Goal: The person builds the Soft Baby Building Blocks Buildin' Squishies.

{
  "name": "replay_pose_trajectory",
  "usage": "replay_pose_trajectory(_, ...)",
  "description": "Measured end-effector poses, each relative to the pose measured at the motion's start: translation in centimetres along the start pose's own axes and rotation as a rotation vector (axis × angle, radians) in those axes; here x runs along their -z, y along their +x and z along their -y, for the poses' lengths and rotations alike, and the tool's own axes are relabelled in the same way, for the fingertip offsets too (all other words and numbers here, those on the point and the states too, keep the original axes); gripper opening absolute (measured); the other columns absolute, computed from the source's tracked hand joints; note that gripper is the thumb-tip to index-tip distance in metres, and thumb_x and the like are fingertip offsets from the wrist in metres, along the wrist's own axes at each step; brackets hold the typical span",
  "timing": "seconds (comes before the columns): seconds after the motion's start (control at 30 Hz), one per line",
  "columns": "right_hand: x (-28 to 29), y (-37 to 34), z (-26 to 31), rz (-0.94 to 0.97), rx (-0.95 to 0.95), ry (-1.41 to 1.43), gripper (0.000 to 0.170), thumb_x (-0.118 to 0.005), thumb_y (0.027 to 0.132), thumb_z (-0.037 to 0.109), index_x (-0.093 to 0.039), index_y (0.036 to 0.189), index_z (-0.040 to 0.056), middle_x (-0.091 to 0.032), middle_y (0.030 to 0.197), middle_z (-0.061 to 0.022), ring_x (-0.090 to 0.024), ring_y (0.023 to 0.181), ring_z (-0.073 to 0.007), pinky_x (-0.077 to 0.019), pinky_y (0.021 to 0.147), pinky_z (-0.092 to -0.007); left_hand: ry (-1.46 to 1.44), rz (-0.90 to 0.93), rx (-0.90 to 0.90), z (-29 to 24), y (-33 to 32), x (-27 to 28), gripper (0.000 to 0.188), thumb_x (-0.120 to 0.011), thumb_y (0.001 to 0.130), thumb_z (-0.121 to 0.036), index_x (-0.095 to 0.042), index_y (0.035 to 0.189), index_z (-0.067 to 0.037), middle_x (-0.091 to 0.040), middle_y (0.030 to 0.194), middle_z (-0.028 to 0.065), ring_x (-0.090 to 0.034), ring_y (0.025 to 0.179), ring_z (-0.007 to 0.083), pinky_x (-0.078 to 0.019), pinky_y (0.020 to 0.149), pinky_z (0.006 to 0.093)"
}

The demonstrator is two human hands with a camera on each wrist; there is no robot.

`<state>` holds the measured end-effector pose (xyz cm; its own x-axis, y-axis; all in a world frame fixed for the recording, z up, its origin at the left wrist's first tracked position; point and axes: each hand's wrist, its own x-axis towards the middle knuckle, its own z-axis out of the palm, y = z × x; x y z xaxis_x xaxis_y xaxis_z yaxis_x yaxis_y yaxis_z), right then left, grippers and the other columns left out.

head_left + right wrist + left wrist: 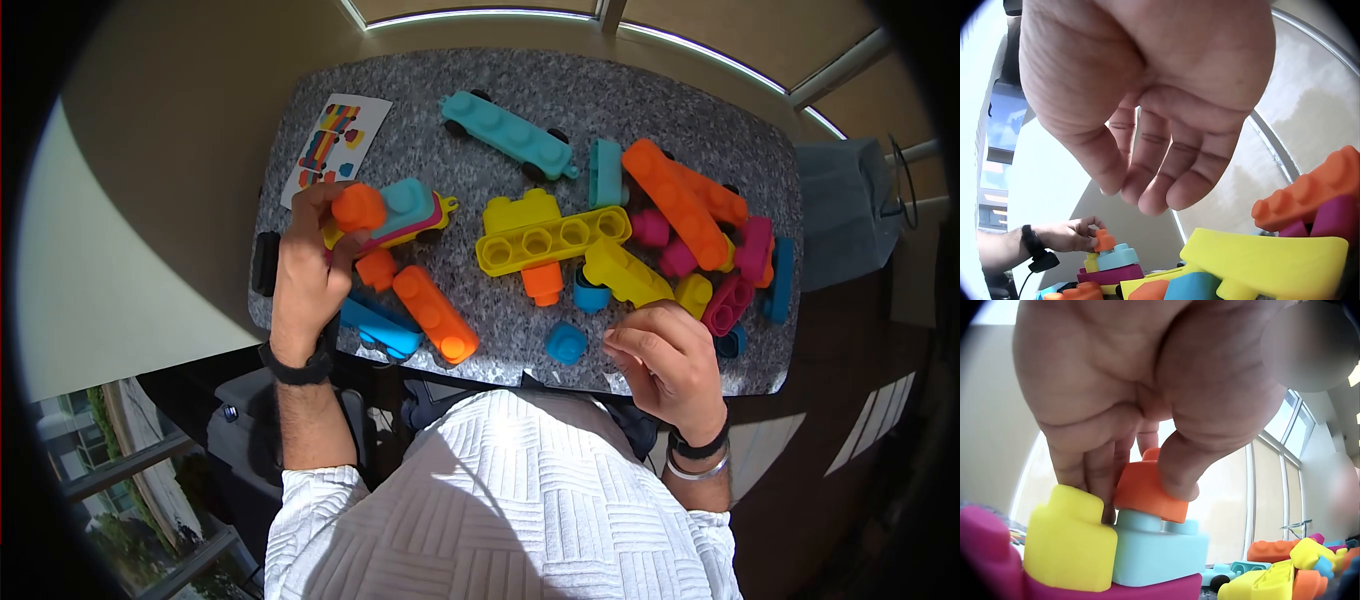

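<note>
My left hand [308, 270] pinches an orange block [358, 208] between thumb and fingers. In the left wrist view the block sits on a light teal block [1160, 556], over one of its studs. Beside the teal block stands a yellow block [1072, 544], both on a magenta layer [1166, 589]. Beneath that is a yellow wheeled base [449, 206] with a hitch loop. My right hand [672, 365] hovers near the table's front edge with fingers loosely bent and nothing in them. Nearest to it lie a yellow stepped brick [625, 272] and a small blue block [566, 343].
A printed picture card [345, 135] lies at the back left of the speckled table [400, 85]. Farther back is a teal wheeled base [508, 130]. Orange bricks [672, 200], magenta and blue pieces crowd the right side. An orange brick [435, 312] lies front left.
</note>
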<state>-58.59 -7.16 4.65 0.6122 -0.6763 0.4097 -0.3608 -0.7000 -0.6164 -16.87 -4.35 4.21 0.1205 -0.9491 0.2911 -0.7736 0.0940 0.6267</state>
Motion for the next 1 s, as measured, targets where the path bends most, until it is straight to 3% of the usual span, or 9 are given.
replay_pose_trajectory(0.07,-0.5,0.9,0.4,0.078,-0.020,-0.045,0.028,-0.088,0.081,0.002,-0.076,0.106,0.0073,-0.074,0.102,-0.0067,-0.073,0.096,-0.0282,-0.0594,0.079,-0.0398,-0.030,0.052,0.061,0.2,-0.1,0.1,0.055,-0.070,0.095,0.014,-0.052,0.146,0.004,-0.073,0.140,0.0225,-0.072,0.137,0.0344,-0.0578,0.115,0.0443)
replay_pose_trajectory(0.2,-2.5,2.5,0.5,0.189,-0.027,-0.203,0.023,-0.084,0.087,0.009,-0.077,0.108,0.0073,-0.074,0.116,-0.0087,-0.067,0.121,-0.0319,-0.0569,0.099,-0.0442,0.027,0.077,-0.017,-0.6,0.0,0.2,0.056,-0.071,0.095,0.014,-0.052,0.146,0.003,-0.074,0.139,0.0217,-0.073,0.135,0.0366,-0.0580,0.113,0.0448)
replay_pose_trajectory(0.37,-5.6,4.3,0.1,0.194,0.048,-0.426,0.021,-0.076,0.085,0.012,-0.078,0.106,0.0084,-0.072,0.114,-0.0091,-0.066,0.120,-0.0303,-0.0517,0.101,-0.0458,0.124,0.058,-0.010,-0.7,-0.1,0.0,0.058,-0.075,0.090,0.013,-0.058,0.144,0.002,-0.073,0.136,0.0248,-0.073,0.126,0.0449,-0.0574,0.108,0.0469)
replay_pose_trajectory(0.47,-6.4,4.7,0.2,0.275,-0.006,-0.521,0.031,-0.075,0.086,0.009,-0.076,0.117,0.0069,-0.071,0.128,-0.0115,-0.063,0.130,-0.0331,-0.0468,0.107,-0.0520,0.186,0.040,-0.086,-1.1,0.1,-0.1,0.059,-0.076,0.090,0.009,-0.061,0.147,0.001,-0.071,0.135,0.0274,-0.071,0.126,0.0483,-0.0578,0.107,0.0483)
replay_pose_trajectory(0.6,-7.1,5.0,0.2,0.259,0.003,-0.569,0.032,-0.076,0.086,0.010,-0.075,0.117,0.0071,-0.070,0.127,-0.0106,-0.063,0.130,-0.0324,-0.0458,0.108,-0.0547,0.199,0.035,-0.070,-0.6,0.2,0.1,0.059,-0.079,0.091,0.005,-0.063,0.147,-0.001,-0.071,0.135,0.0241,-0.072,0.123,0.0472,-0.0607,0.102,0.0504)
replay_pose_trajectory(0.67,-7.5,5.0,0.1,0.197,0.062,-0.622,0.021,-0.074,0.087,0.017,-0.075,0.105,0.0077,-0.067,0.114,-0.0083,-0.064,0.120,-0.0283,-0.0461,0.102,-0.0552,0.205,0.050,-0.053,-0.2,0.1,0.1,0.059,-0.080,0.091,0.002,-0.063,0.147,-0.001,-0.072,0.135,0.0233,-0.071,0.124,0.0464,-0.0598,0.104,0.0501)
replay_pose_trajectory(0.8,-8.0,4.7,0.2,0.238,0.046,-0.684,0.020,-0.074,0.086,0.016,-0.075,0.103,0.0065,-0.065,0.115,-0.0083,-0.063,0.121,-0.0281,-0.0453,0.105,-0.0556,0.217,0.031,-0.065,-0.1,0.0,0.1,0.059,-0.081,0.091,0.001,-0.063,0.147,-0.001,-0.072,0.135,0.0222,-0.070,0.125,0.0452,-0.0589,0.105,0.0503)
replay_pose_trajectory(0.87,-7.9,4.8,0.1,0.256,0.048,-0.675,0.019,-0.074,0.084,0.016,-0.074,0.101,0.0062,-0.064,0.116,-0.0080,-0.062,0.121,-0.0277,-0.0442,0.108,-0.0564,0.220,0.056,-0.023,-0.1,-0.2,0.1,0.063,-0.079,0.092,0.001,-0.060,0.151,0.001,-0.071,0.138,0.0287,-0.069,0.129,0.0490,-0.0567,0.108,0.0508)
replay_pose_trajectory(1.0,-7.4,4.8,0.5,0.252,0.071,-0.659,0.018,-0.075,0.084,0.015,-0.075,0.099,0.0053,-0.064,0.117,-0.0086,-0.062,0.121,-0.0281,-0.0431,0.111,-0.0571,0.256,0.025,-0.033,-0.2,-0.5,0.1,0.062,-0.081,0.091,0.001,-0.061,0.149,0.001,-0.071,0.135,0.0247,-0.069,0.124,0.0462,-0.0582,0.105,0.0507)
